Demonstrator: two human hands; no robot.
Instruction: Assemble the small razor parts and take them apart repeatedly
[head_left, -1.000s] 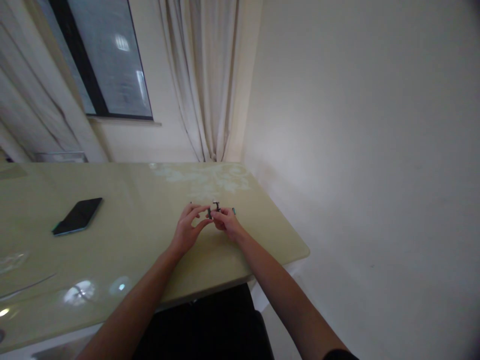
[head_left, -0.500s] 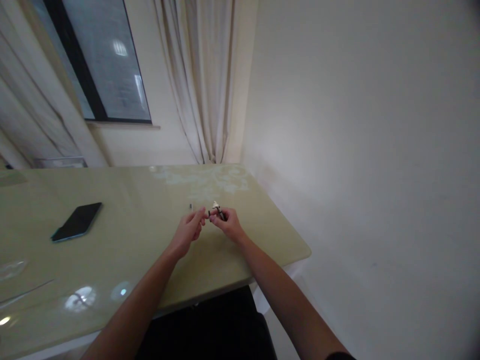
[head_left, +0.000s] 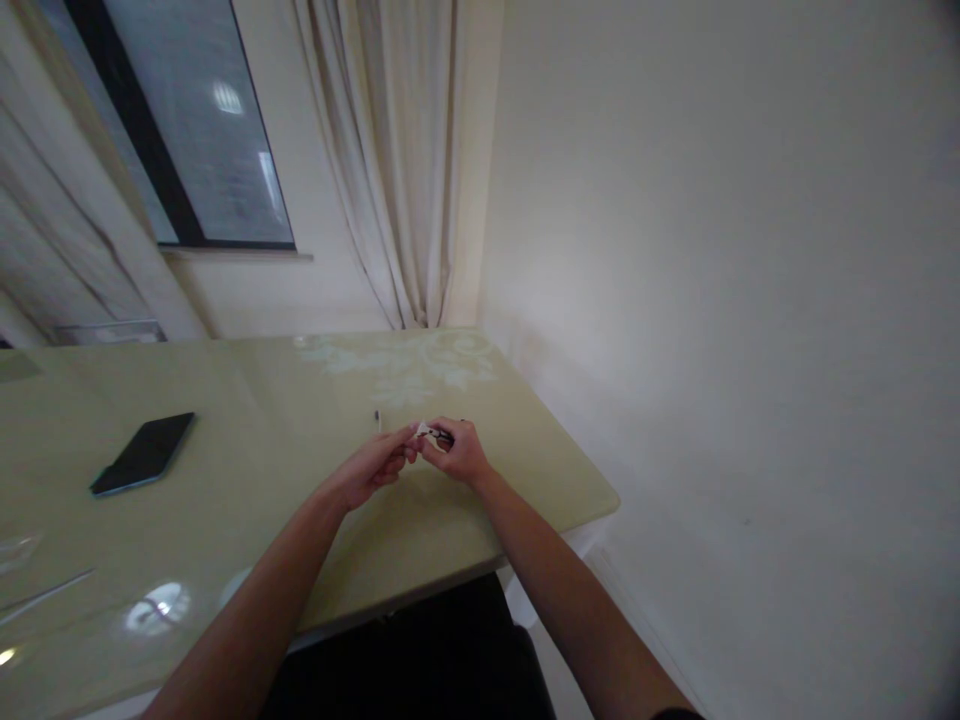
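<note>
Black and white, a small handheld tool (head_left: 435,434) is what I see first through the head camera, partly hidden in the fingers of the right hand (head_left: 463,456). That hand is curled closed around its dark part, and the pale end points toward the left hand (head_left: 375,462). I see the left fingers drawn together, their tips right at that pale end; whether they grip anything, I cannot tell. Both hands are over the glossy yellow-green table (head_left: 255,420). Just beyond the left hand's knuckles I make out a thin white stick with a dark tip (head_left: 378,420), too small to identify. Well to the left of that hand lies a flat black tablet-like slab (head_left: 145,453) with a teal edge. Beyond the hands hangs a cream curtain (head_left: 401,170).
</note>
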